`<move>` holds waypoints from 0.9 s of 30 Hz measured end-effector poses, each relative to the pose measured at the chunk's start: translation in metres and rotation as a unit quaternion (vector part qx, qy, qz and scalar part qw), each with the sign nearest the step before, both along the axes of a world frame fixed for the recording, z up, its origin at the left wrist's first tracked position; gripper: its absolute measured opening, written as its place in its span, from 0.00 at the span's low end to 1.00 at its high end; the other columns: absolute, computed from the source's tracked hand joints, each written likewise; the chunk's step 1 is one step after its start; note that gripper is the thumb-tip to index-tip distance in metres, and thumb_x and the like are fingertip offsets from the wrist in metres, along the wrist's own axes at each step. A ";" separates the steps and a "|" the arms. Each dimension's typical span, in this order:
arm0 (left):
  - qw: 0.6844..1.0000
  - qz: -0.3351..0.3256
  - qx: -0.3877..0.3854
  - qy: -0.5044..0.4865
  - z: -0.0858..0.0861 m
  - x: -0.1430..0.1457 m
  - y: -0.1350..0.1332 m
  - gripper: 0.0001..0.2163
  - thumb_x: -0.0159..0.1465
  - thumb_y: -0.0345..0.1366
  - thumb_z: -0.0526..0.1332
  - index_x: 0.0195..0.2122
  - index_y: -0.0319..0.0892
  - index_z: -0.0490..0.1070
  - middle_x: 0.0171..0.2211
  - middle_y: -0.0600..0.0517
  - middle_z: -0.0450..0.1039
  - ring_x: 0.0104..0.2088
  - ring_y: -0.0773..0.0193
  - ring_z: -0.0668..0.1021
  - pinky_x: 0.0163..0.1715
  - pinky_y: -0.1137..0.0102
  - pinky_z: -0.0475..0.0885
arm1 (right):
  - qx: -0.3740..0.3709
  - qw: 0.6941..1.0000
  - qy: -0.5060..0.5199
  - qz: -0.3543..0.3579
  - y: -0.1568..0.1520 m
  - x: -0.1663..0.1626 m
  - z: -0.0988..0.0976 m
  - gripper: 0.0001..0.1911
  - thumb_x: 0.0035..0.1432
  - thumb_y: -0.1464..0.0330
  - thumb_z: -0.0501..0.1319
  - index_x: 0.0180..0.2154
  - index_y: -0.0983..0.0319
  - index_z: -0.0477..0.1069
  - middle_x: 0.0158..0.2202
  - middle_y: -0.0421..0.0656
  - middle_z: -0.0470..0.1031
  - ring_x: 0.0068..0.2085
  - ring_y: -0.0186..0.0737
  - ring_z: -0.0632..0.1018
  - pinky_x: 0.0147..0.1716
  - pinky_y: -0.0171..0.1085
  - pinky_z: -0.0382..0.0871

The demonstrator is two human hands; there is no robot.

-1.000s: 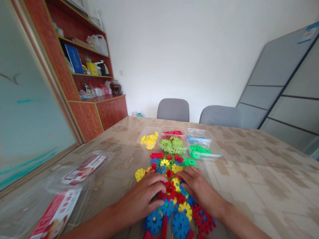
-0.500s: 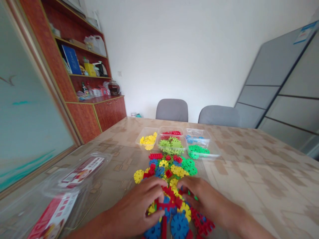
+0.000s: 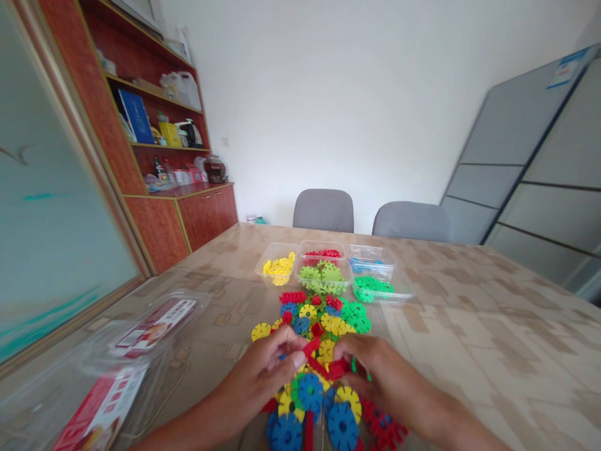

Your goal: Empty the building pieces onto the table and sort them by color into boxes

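My left hand [image 3: 270, 360] pinches a red plastic building piece [image 3: 311, 346] between thumb and fingers, above the middle of a loose pile. Close on the right, my right hand [image 3: 375, 360] has its fingers closed on another red piece [image 3: 339, 368]. A red strip runs between the two; I cannot tell whether they are joined. Below lie notched plastic discs: a blue disc [image 3: 310, 393] on top of yellow and green ones, and another blue disc [image 3: 342, 427] nearer me. Red lattice pieces [image 3: 385, 429] rest under my right wrist.
Behind the pile stand clear plastic boxes of sorted pieces: yellow [image 3: 279, 264], light green [image 3: 323, 275], green [image 3: 374, 287], red and blue. Clear lids with labels [image 3: 154, 326] lie on the left of the patterned table [image 3: 460, 326]. Two grey chairs [image 3: 323, 210] stand beyond it.
My left hand has risen slightly and closed its thumb and fingers on a red piece. Red pieces that covered the blue disc are now lifted off it between my hands.
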State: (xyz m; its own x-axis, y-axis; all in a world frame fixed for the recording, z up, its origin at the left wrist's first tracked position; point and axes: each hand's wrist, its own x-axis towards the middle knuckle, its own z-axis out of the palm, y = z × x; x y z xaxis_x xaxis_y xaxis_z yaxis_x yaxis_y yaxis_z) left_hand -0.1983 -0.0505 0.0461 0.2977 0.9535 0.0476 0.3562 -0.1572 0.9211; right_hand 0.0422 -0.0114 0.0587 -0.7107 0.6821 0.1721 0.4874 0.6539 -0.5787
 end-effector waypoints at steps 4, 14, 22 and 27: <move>0.959 0.036 -0.190 -0.207 0.001 0.006 -0.003 0.19 0.64 0.55 0.54 0.42 0.43 0.61 0.42 0.50 0.69 0.35 0.61 0.78 0.34 0.66 0.73 | 0.033 0.996 0.087 -0.014 -0.005 -0.006 0.016 0.04 0.61 0.72 0.59 0.39 0.58 0.67 0.35 0.39 0.73 0.36 0.35 0.74 0.35 0.33 0.67; 0.904 -0.029 -0.300 -0.303 -0.011 0.021 -0.010 0.24 0.61 0.52 0.60 0.50 0.41 0.60 0.45 0.42 0.73 0.41 0.53 0.80 0.34 0.65 0.75 | 0.036 0.992 0.078 0.089 -0.019 -0.024 0.003 0.11 0.65 0.75 0.52 0.45 0.59 0.67 0.41 0.43 0.72 0.41 0.35 0.74 0.40 0.33 0.70; 0.934 -0.023 -0.266 -0.238 -0.018 0.022 -0.011 0.28 0.54 0.48 0.69 0.50 0.42 0.62 0.46 0.44 0.72 0.41 0.54 0.80 0.33 0.67 0.75 | 0.034 0.992 0.113 0.033 -0.012 -0.019 0.004 0.07 0.67 0.71 0.53 0.36 0.60 0.69 0.33 0.39 0.73 0.35 0.33 0.74 0.34 0.32 0.67; 0.959 -0.040 -0.204 -0.193 -0.026 0.025 -0.007 0.20 0.52 0.47 0.69 0.34 0.41 0.63 0.30 0.54 0.71 0.29 0.63 0.78 0.26 0.73 0.71 | 0.032 0.994 0.095 0.047 -0.010 -0.016 0.006 0.07 0.66 0.72 0.53 0.36 0.60 0.68 0.33 0.39 0.73 0.34 0.32 0.73 0.33 0.32 0.65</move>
